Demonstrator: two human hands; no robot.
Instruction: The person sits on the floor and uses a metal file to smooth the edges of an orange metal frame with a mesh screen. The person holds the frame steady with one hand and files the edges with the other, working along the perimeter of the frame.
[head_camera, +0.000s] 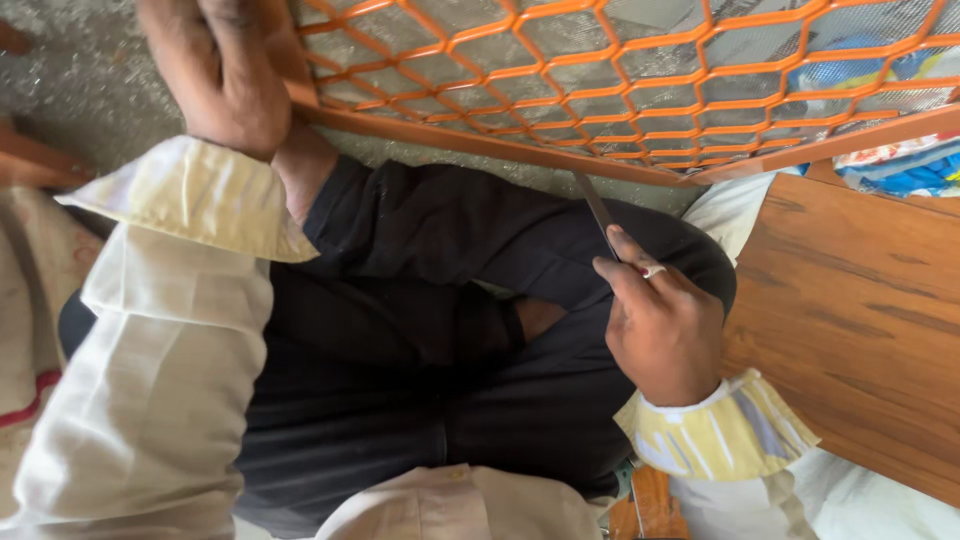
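Brown wood board (860, 320) at right, blue-white pkg (905, 165) behind it, grey concrete floor (90, 85) top-left corner.

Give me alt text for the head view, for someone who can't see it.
A seated person's right hand holds a thin metal blade against the lower rail of an orange frame with diamond mesh, while the left hand grips the frame's left edge. Black trousers fill the middle, and a wooden board lies at right.

Behind the orange mesh panel (640, 80), at the upper right, lies what looks like a crumpled plastic package (900, 165), blue, white and yellow, partly hidden.
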